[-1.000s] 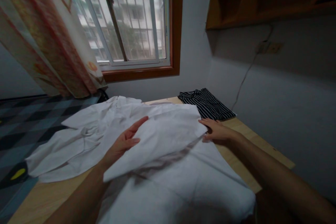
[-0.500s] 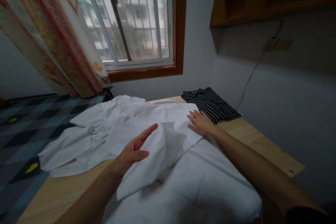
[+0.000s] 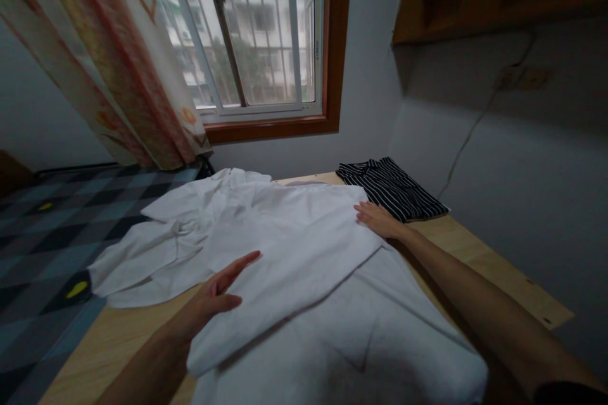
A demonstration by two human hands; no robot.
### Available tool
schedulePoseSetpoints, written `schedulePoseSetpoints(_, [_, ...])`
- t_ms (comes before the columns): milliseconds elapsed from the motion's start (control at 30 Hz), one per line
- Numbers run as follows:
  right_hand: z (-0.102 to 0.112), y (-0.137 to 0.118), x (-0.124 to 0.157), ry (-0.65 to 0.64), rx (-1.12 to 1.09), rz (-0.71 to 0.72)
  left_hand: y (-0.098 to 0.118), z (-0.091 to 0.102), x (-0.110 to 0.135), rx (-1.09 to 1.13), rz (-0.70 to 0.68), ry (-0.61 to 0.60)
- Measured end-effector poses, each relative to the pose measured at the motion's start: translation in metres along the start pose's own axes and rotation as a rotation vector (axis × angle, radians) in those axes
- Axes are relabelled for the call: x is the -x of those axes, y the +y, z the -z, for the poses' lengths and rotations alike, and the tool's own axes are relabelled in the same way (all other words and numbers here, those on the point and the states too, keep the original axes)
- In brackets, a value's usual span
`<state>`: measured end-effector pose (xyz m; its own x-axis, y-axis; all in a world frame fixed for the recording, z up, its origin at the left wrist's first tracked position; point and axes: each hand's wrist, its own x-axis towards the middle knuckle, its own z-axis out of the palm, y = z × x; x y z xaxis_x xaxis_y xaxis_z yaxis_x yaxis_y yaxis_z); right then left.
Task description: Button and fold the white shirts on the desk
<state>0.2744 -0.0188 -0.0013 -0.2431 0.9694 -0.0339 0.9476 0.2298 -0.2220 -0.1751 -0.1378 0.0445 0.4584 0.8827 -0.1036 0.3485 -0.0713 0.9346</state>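
A white shirt (image 3: 294,253) lies spread over a wooden table, its near part hanging toward me. One long flap of it, perhaps a sleeve, is laid flat across the body at a slant. My left hand (image 3: 222,291) rests at the left edge of this flap, thumb and forefinger apart, gripping nothing. Flat on the shirt's right edge lies my right hand (image 3: 379,220), fingers stretched out. Behind it sits a folded black shirt with white stripes (image 3: 389,188). The far left of the white cloth is bunched and wrinkled.
The wooden table (image 3: 498,272) shows bare wood at the right and lower left. A checked bedspread (image 3: 42,253) spreads at the left. A curtain (image 3: 128,76) and a window (image 3: 256,31) are behind, and a wooden shelf (image 3: 456,0) hangs at upper right.
The white flap that was raised and creased between my hands now lies flatter. My left hand has moved left and down and spread out; my right hand stays on the right edge.
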Motion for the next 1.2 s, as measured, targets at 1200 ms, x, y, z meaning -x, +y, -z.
schedulePoseSetpoints(1200, [-0.025,-0.04,0.038,0.045,0.121,0.24,-0.012,-0.042,0.022,-1.169,-0.517,-0.101])
